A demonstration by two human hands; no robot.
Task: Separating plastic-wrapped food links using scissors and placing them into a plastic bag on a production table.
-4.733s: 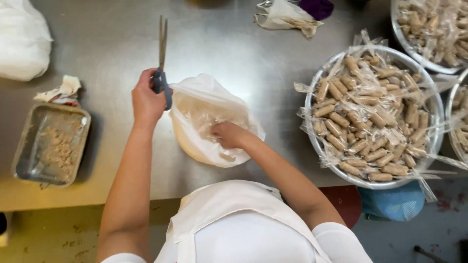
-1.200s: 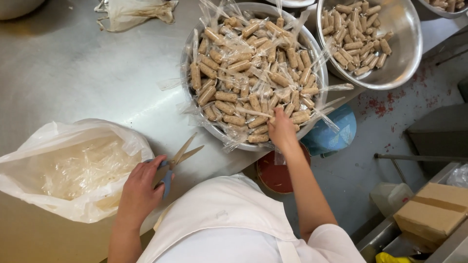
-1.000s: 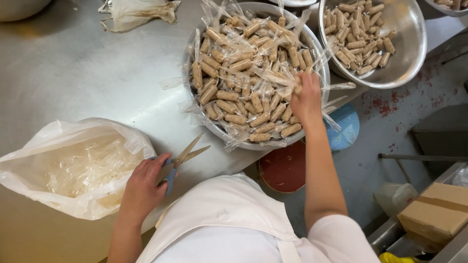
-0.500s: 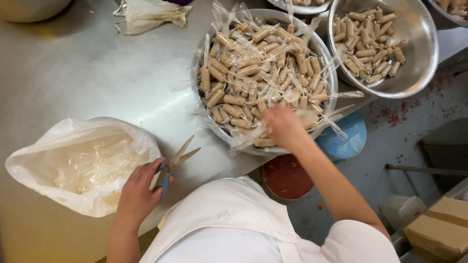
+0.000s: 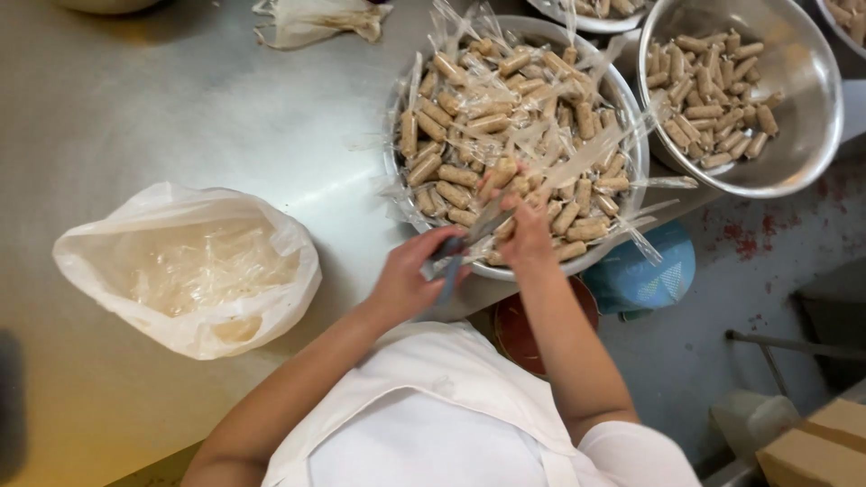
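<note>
My left hand (image 5: 410, 281) grips blue-handled scissors (image 5: 462, 245) at the near rim of a large steel bowl (image 5: 631, 144) heaped with tan rolls wrapped in clear plastic (image 5: 505, 126). My right hand (image 5: 528, 236) pinches one wrapped roll just beside the scissor blades, over the bowl's front edge. To the left on the steel table (image 5: 180, 108) lies an open white plastic bag (image 5: 194, 266) holding crumpled clear wrappers.
A second steel bowl (image 5: 807, 135) with unwrapped tan rolls stands at the right. A crumpled clear bag (image 5: 316, 18) lies at the table's far edge. Below the table are a blue lid (image 5: 645, 275), a red lid (image 5: 510, 329) and a cardboard box (image 5: 816, 446).
My left hand has carried the scissors from beside the white bag rightward to the bowl's rim. My right hand has drawn a wrapped roll back to the front edge, meeting the scissors.
</note>
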